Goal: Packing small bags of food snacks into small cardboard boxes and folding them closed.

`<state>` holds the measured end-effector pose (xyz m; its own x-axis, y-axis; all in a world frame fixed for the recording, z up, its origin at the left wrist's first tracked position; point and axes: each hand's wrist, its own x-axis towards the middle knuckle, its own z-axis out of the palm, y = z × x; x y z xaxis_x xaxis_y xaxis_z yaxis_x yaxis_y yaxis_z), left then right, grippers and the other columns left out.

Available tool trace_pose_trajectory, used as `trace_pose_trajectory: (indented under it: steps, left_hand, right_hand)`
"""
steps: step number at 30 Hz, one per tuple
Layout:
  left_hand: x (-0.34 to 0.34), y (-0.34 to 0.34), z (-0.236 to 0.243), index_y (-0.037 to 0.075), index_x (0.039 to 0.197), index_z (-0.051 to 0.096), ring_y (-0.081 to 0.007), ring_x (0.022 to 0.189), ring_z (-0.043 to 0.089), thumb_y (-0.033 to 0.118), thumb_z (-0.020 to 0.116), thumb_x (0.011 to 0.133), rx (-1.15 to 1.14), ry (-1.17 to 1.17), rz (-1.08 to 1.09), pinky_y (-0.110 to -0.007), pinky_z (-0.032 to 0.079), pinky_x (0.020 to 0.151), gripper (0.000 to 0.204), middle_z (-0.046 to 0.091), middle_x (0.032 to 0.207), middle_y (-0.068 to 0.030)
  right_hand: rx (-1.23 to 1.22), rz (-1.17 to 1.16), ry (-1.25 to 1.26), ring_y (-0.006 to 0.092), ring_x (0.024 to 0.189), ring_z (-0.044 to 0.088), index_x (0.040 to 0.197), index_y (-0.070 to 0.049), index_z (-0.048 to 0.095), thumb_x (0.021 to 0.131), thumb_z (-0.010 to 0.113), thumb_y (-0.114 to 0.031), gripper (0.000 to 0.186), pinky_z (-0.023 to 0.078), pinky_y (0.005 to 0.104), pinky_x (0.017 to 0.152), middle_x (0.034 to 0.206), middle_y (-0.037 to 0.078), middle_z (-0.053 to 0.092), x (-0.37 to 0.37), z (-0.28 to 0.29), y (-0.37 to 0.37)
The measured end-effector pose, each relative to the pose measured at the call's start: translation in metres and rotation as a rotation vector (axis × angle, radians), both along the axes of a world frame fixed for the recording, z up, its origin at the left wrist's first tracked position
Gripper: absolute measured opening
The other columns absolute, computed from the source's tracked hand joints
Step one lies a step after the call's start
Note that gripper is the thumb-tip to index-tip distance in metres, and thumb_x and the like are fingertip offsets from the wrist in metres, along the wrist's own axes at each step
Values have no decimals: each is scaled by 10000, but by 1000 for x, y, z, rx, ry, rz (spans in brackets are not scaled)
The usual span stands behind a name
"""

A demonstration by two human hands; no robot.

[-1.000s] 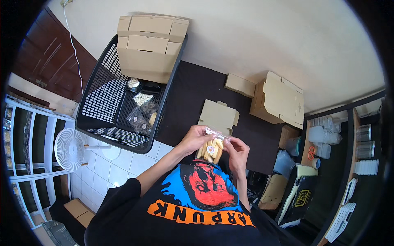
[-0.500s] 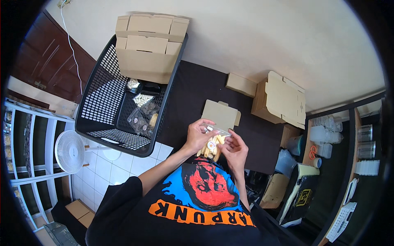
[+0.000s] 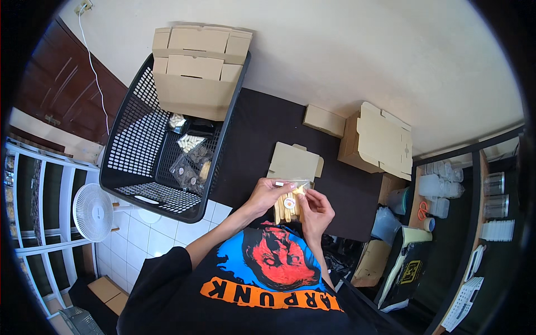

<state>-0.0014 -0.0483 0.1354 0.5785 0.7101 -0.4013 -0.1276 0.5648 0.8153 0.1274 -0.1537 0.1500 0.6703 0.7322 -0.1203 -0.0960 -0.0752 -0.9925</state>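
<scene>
Between my two hands is a clear plastic bag of pale yellow stick snacks (image 3: pixel 285 211), with a round white sticker on its front. My left hand (image 3: pixel 266 195) is closed on the bag's upper left edge. My right hand (image 3: pixel 316 213) pinches its upper right side, thumb against the plastic. The bag hangs upright in front of my shirt, close to the table's near edge. Just beyond my hands, an unfolded cardboard box (image 3: pixel 289 159) lies on the dark table (image 3: pixel 248 131), its near part hidden by the hands and bag.
To the left stands a large black plastic basket (image 3: pixel 209 162), holding folded cardboard boxes (image 3: pixel 192 84) and several snack bags (image 3: pixel 191 143). A flat carton (image 3: pixel 325 121) and a stack of boxes (image 3: pixel 379 137) sit by the wall. Shelving with orange scissors (image 3: pixel 422 209) is at right; a white fan (image 3: pixel 93 213) at left.
The bag has turned to hang straighter, its sticker facing up more plainly. Both hands have come slightly lower, and the view has shifted a little.
</scene>
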Motion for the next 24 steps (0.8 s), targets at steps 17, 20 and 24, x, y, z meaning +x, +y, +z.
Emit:
trace_pose_trajectory:
  steps: [17, 20, 24]
  left_hand:
    - [2, 14, 8, -26, 1230, 722, -120, 1008, 706, 55, 820, 898, 139, -32, -122, -291, 601, 878, 355, 759, 1137, -96]
    - [9, 12, 14, -32, 1211, 723, -132, 998, 712, -11, 799, 893, 109, -51, -4, -289, 605, 882, 327, 759, 1098, -92]
    - [9, 13, 2, -28, 1122, 740, -132, 937, 724, -2, 762, 933, 58, -93, 104, -286, 615, 828, 191, 762, 1038, -93]
  right_hand:
    - [125, 64, -69, 164, 988, 688, 932, 58, 700, 919, 720, 84, 35, 559, 297, 914, 1311, 153, 634, 6, -10, 13]
    - [25, 17, 67, 162, 969, 682, 929, 46, 668, 911, 729, 85, 75, 548, 299, 921, 1286, 154, 650, 11, -16, 15]
    - [175, 68, -66, 173, 1003, 693, 967, 63, 681, 889, 756, 88, 111, 565, 322, 925, 1161, 146, 712, 14, -11, 19]
